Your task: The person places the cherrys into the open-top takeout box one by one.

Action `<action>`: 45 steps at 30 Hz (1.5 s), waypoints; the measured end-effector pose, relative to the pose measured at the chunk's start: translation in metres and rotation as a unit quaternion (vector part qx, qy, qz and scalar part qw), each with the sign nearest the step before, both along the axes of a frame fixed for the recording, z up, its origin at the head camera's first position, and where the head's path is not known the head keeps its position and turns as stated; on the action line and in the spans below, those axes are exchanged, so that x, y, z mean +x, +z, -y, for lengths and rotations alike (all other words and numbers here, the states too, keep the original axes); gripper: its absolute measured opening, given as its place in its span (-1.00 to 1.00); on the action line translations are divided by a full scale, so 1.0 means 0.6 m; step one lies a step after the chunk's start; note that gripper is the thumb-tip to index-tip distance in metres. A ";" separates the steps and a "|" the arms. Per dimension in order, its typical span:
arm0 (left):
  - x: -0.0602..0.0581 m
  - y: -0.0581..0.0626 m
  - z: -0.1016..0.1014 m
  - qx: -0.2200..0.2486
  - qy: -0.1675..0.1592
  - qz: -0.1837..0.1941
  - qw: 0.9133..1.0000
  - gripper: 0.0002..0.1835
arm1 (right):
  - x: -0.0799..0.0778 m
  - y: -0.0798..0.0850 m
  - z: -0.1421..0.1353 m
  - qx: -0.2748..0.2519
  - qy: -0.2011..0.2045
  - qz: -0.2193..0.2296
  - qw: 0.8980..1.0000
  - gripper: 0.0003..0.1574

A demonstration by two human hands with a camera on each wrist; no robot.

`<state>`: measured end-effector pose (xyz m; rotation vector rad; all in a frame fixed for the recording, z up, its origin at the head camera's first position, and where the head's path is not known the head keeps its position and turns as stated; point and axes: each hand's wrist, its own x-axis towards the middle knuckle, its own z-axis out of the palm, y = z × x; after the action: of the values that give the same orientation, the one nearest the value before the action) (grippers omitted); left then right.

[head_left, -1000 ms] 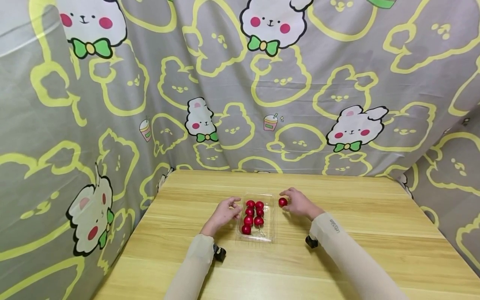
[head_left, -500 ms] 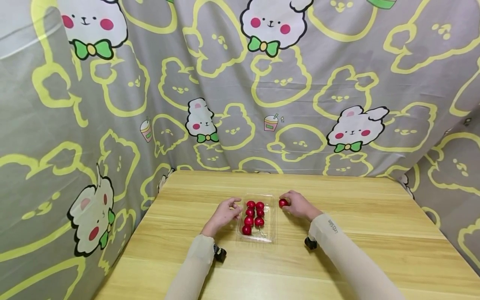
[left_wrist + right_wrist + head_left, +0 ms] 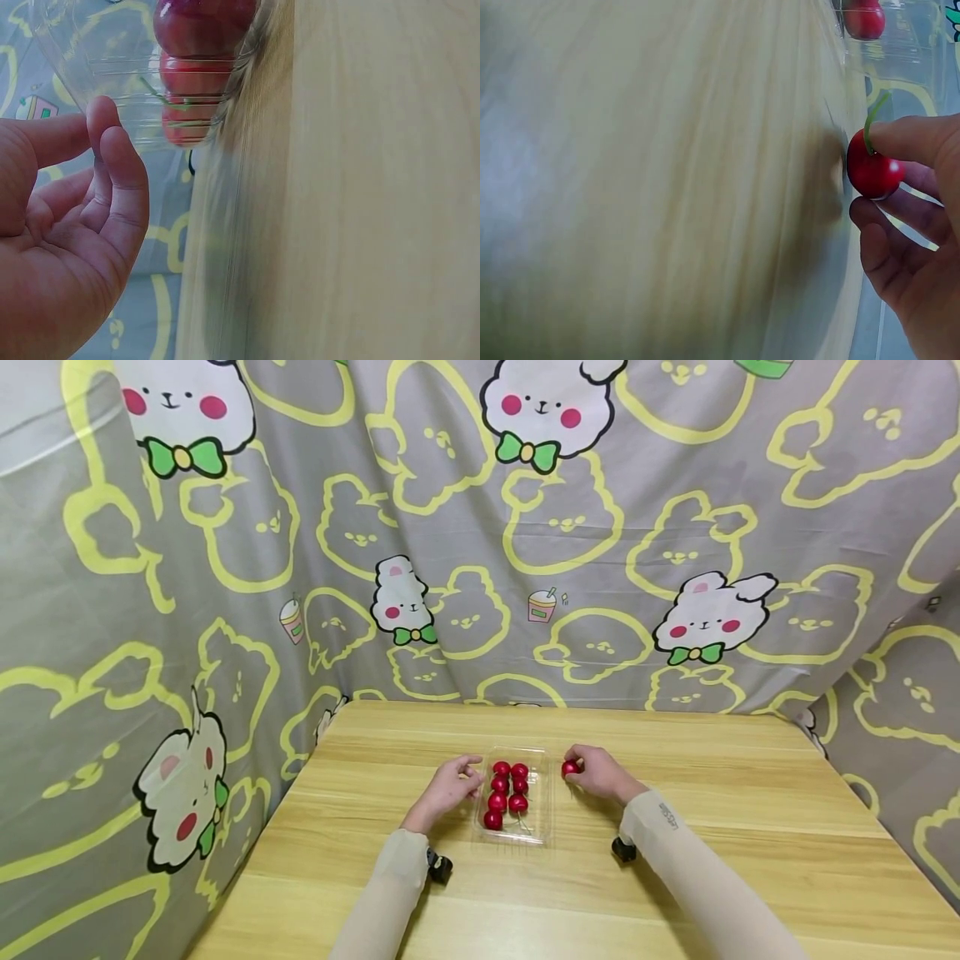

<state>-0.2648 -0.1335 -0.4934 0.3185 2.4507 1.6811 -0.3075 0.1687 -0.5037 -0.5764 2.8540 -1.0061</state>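
Observation:
My right hand point(image 3: 600, 772) pinches a red cherry point(image 3: 875, 166) between thumb and fingers, low over the table to the right of a clear plastic box point(image 3: 540, 827). A thin green stem curves up past the thumb in the right wrist view. Several red cherries point(image 3: 498, 802) lie in two columns inside the box, mostly toward its left side. At the box's left edge is my left hand point(image 3: 452, 783); its curled thumb and fingers point(image 3: 124, 161) meet at the clear rim in the left wrist view.
The wooden table point(image 3: 712, 877) reaches back to a grey curtain point(image 3: 480, 535) with yellow outlines and cartoon faces, which also hangs along the left and right sides. A small black device point(image 3: 439, 867) sits at the left wrist, another point(image 3: 623, 848) at the right.
My right hand's fingers have drawn closer round the cherry, and hand and cherry have shifted slightly right and nearer to me. The left hand and the box have stayed in place.

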 end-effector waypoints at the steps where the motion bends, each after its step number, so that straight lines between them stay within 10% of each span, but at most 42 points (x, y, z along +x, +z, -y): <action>1: 0.000 0.000 0.000 0.000 0.001 0.001 1.000 -0.54 | 0.001 0.000 -0.001 -0.002 -0.002 0.000 1.000 -0.75; 16: 0.029 0.044 -0.007 0.018 -0.014 -0.016 1.000 -0.56 | 0.023 0.026 -0.011 -0.031 0.025 -0.028 0.999 -0.61; 25: -0.003 -0.004 -0.001 0.012 -0.001 -0.010 1.000 -0.54 | 0.039 0.043 0.004 -0.033 0.072 -0.070 0.994 -0.66; 45: -0.003 -0.003 -0.002 -0.002 0.004 -0.006 1.000 -0.56 | 0.065 0.066 0.045 -0.020 0.135 -0.085 0.987 -0.64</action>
<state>-0.2667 -0.1322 -0.4951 0.3206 2.4663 1.6823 -0.2685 0.1414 -0.4642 -1.0684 2.7945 -1.0118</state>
